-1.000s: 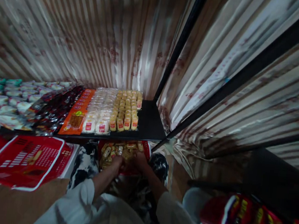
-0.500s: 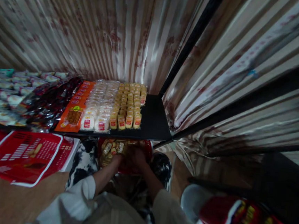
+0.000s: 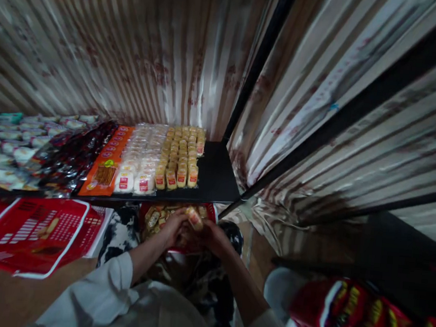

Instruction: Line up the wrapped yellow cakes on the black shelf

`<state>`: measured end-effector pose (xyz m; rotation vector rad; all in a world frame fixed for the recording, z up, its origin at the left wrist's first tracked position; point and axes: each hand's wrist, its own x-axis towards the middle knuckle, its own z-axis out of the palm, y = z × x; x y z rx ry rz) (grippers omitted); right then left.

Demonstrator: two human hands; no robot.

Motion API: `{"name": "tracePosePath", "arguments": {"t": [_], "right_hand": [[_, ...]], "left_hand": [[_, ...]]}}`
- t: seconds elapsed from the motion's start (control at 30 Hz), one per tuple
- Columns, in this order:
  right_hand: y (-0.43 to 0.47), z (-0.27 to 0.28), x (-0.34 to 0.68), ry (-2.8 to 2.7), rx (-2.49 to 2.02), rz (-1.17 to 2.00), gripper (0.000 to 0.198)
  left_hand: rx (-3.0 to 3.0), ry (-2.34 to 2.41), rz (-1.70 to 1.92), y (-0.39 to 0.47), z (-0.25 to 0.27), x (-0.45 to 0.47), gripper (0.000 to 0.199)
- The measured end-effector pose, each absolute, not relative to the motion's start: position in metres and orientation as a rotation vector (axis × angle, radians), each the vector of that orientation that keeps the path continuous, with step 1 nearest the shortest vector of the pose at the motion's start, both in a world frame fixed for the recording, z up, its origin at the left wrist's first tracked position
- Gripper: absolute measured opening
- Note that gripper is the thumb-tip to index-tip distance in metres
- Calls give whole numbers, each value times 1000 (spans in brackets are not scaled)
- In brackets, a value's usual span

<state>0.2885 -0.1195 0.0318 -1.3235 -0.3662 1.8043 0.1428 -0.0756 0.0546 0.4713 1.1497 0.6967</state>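
Note:
Between my hands, a small yellow packaged snack cake [image 3: 195, 218] with a red label is tilted over the red box [image 3: 216, 212] in my lap. My left hand [image 3: 175, 226] is closed at the packet's left side. From the right, my right hand [image 3: 213, 237] has its fingers closed on the same packet; its fingertips are partly hidden. Loose wrapped yellow snack cakes [image 3: 154, 218] fill the box beneath. On the black shelf [image 3: 217, 176] just above, rows of the same yellow snack cakes [image 3: 182, 155] stand upright beside white wrapped cakes [image 3: 134, 166].
Further left on the shelf lie an orange packet [image 3: 105, 166], dark shiny packets [image 3: 75, 156] and white packets [image 3: 11, 150]. Red bags [image 3: 36, 234] are on the floor at left. A red container of packets [image 3: 360, 318] stands at lower right. Black frame bars [image 3: 259, 68] and striped curtain surround the shelf.
My hands have come up out of the box's contents, and a snack cake now shows between them. The view has shifted slightly to the right.

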Motion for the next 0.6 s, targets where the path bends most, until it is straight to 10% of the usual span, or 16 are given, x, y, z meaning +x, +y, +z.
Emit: {"name": "tracePosePath", "arguments": {"t": [0.6], "right_hand": [[-99, 47, 309, -947, -1406, 958, 45]], "left_hand": [[1236, 1171, 720, -43, 108, 183, 27]]}}
